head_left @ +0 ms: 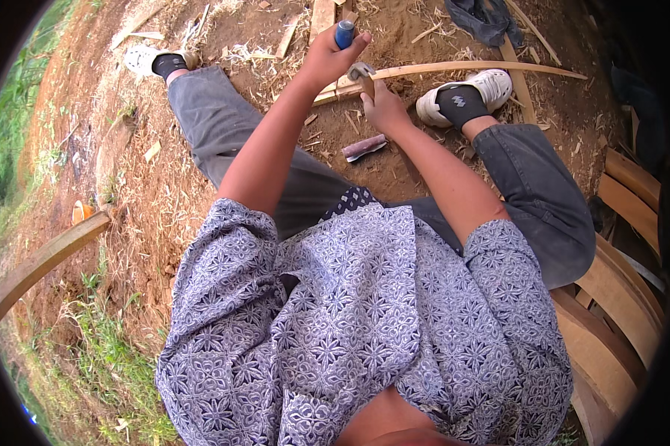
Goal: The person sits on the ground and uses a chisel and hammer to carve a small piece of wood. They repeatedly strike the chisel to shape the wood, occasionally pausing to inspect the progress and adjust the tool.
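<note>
My left hand [327,59] is closed around a tool with a blue cylindrical handle [344,34]; its lower end is hidden by the hand. Just to the right and nearer, my right hand [385,110] grips a hammer [362,72] by its wooden handle, the metal head close beside the left hand. Beneath both hands lies a long, pale, slightly curved wooden strip [454,68], running right past my right foot. On the soil between my legs rests a small reddish-brown piece with a whitish edge [365,148], not touched by either hand.
White clogs [496,88] on my feet flank the work. Wood shavings and offcuts [288,37] litter the soil. Dark cloth [484,21] lies at the far right. Curved boards [599,338] are piled at my right; a curved beam [49,260] stands out at the left, near grass.
</note>
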### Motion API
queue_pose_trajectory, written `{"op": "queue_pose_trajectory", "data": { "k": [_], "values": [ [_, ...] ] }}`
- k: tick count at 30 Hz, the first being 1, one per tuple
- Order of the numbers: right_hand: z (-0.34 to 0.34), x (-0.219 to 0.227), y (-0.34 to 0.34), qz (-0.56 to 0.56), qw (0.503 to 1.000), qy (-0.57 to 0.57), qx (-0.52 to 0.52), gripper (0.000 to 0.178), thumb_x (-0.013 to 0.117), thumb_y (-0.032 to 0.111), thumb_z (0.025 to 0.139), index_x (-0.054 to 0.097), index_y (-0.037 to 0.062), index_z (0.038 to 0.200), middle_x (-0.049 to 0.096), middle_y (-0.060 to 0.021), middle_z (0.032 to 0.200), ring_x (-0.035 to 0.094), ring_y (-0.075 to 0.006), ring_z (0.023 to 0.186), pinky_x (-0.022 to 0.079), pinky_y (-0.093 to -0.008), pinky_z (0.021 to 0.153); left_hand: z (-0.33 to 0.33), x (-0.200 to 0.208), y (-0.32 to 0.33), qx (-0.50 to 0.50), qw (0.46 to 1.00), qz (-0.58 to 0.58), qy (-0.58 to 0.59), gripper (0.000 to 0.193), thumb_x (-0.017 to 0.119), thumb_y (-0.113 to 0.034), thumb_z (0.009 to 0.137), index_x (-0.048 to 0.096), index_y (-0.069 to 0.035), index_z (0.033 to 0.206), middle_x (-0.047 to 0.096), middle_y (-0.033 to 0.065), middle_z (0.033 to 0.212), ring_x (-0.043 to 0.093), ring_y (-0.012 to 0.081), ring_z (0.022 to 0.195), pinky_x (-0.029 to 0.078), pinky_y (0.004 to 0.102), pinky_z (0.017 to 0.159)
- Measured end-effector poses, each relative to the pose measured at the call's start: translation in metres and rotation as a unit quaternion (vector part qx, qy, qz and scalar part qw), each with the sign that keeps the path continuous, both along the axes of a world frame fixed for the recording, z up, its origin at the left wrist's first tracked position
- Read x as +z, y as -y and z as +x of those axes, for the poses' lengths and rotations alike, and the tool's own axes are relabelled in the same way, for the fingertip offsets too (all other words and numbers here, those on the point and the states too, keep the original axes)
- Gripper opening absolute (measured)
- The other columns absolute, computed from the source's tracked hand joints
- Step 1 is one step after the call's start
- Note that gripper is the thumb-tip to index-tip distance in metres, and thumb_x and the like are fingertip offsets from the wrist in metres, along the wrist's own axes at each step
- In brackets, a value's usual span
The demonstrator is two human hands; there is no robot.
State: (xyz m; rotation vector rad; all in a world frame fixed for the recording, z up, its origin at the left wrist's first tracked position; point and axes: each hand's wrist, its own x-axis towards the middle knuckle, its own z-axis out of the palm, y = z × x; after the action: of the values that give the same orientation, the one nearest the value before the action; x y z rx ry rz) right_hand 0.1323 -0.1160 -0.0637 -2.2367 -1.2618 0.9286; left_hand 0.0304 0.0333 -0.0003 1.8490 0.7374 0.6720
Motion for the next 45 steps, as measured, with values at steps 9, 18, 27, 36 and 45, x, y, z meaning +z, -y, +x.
{"op": "queue_pose_trajectory", "data": {
  "k": [9,18,27,36,45],
  "values": [
    [0.000,-0.003,0.002,0.012,1.000,0.005,0.001,0.037,0.054,0.027,0.097,0.049,-0.0019,0.120,0.067,-0.0317,0.102,0.065,-0.0471,0.101,0.049,-0.0554,0.089,0.002,0.002,0.000,-0.013,0.999,-0.035,-0.007,0.036,0.073,-0.037,0.092,0.058,-0.006,0.082,0.055,-0.0005,0.067,0.049,0.0114,0.064,0.044,0.0323,0.060],
    [0.000,0.002,0.001,-0.001,1.000,0.002,0.000,0.038,0.054,0.027,0.097,0.048,-0.0020,0.121,0.067,-0.0319,0.103,0.065,-0.0470,0.102,0.050,-0.0552,0.090,0.000,0.005,0.000,-0.014,0.999,-0.029,-0.011,0.035,0.074,-0.036,0.092,0.058,-0.006,0.084,0.056,-0.0005,0.068,0.050,0.0114,0.064,0.045,0.0321,0.061],
    [0.000,-0.004,0.001,0.011,1.000,0.006,-0.001,0.039,0.053,0.027,0.098,0.048,-0.0013,0.123,0.067,-0.0319,0.104,0.065,-0.0474,0.102,0.049,-0.0554,0.090,0.004,0.003,0.001,-0.015,1.000,0.001,0.010,0.037,0.068,-0.036,0.096,0.060,-0.007,0.075,0.054,-0.0027,0.061,0.049,0.0081,0.057,0.041,0.0291,0.055],
    [-0.001,0.001,0.002,0.014,1.000,-0.001,-0.006,0.039,0.054,0.028,0.098,0.049,-0.0014,0.123,0.067,-0.0320,0.105,0.065,-0.0475,0.103,0.049,-0.0554,0.090,0.004,0.002,0.002,-0.017,1.000,-0.004,0.015,0.038,0.067,-0.035,0.097,0.058,-0.007,0.072,0.051,-0.0035,0.059,0.047,0.0076,0.056,0.040,0.0290,0.053],
    [0.000,-0.005,-0.001,0.002,1.000,-0.006,-0.011,0.041,0.055,0.031,0.097,0.051,-0.0011,0.122,0.067,-0.0312,0.108,0.064,-0.0459,0.106,0.048,-0.0539,0.093,0.004,-0.004,-0.003,-0.017,0.999,-0.031,-0.039,0.036,0.074,-0.039,0.091,0.061,-0.006,0.087,0.061,0.0032,0.073,0.054,0.0141,0.068,0.047,0.0334,0.066]
  ]
}}
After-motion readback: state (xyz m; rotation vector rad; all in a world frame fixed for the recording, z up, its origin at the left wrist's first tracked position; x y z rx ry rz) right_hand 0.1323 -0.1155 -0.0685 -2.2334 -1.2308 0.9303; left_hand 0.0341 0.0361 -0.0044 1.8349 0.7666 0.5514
